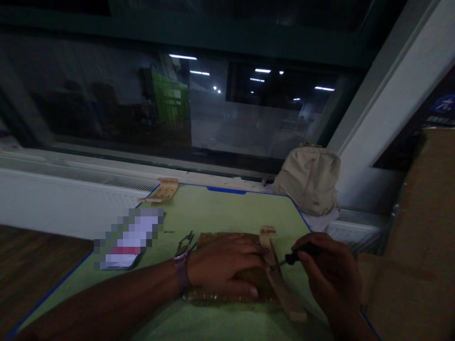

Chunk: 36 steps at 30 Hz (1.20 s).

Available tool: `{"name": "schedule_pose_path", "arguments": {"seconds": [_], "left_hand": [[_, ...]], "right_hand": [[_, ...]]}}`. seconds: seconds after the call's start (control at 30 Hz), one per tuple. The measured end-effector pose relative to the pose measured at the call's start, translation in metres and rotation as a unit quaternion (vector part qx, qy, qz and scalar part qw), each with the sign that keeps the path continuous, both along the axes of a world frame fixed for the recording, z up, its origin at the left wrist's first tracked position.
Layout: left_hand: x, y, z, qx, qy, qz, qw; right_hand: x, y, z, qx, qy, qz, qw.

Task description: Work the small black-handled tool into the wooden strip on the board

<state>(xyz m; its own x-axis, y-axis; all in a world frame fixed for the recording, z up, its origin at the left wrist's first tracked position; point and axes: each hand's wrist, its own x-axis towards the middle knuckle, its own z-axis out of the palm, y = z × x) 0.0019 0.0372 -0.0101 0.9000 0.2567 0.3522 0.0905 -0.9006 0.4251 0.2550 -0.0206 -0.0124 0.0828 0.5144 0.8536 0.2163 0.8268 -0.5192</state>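
My left hand lies palm down on a brown flat board on the green mat, its fingers stretched toward a pale wooden curved piece and pressing it down. My right hand is closed on a small screwdriver with a dark handle. The screwdriver's tip points at the wooden piece beside my left fingertips. A pink wristband sits on my left wrist.
Another pale wooden part lies at the mat's far left corner. A pixelated flat object lies on the mat's left side, with small dark metal bits near it. A beige bag stands by the window. Cardboard boxes rise at the right.
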Motion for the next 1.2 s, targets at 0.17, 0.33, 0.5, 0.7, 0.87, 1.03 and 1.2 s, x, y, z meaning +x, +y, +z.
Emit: {"name": "schedule_pose_path", "arguments": {"seconds": [0.17, 0.33, 0.5, 0.7, 0.87, 1.03, 1.2], "left_hand": [[-0.001, -0.002, 0.002, -0.021, 0.005, 0.006, 1.000], [-0.001, -0.004, 0.009, -0.020, 0.017, 0.006, 1.000], [-0.001, -0.005, 0.011, -0.029, 0.012, 0.000, 1.000], [-0.001, -0.005, 0.007, -0.022, 0.018, 0.012, 1.000], [-0.001, -0.003, 0.005, -0.012, 0.036, 0.017, 0.999], [0.000, -0.002, 0.003, -0.020, 0.030, 0.012, 0.999], [0.000, -0.004, 0.005, -0.030, 0.028, 0.017, 0.999]], "right_hand": [[-0.005, -0.001, -0.004, 0.054, -0.067, 0.004, 0.996], [-0.002, -0.002, -0.006, -0.013, -0.017, 0.010, 1.000], [-0.005, -0.003, -0.005, 0.032, -0.061, 0.034, 0.997], [0.005, 0.003, -0.011, 0.020, -0.028, -0.112, 0.993], [0.001, -0.002, -0.012, 0.007, -0.056, -0.073, 0.996], [-0.005, -0.001, -0.007, 0.007, -0.023, -0.051, 0.998], [-0.001, 0.005, -0.002, 0.044, -0.051, -0.111, 0.991]]}}
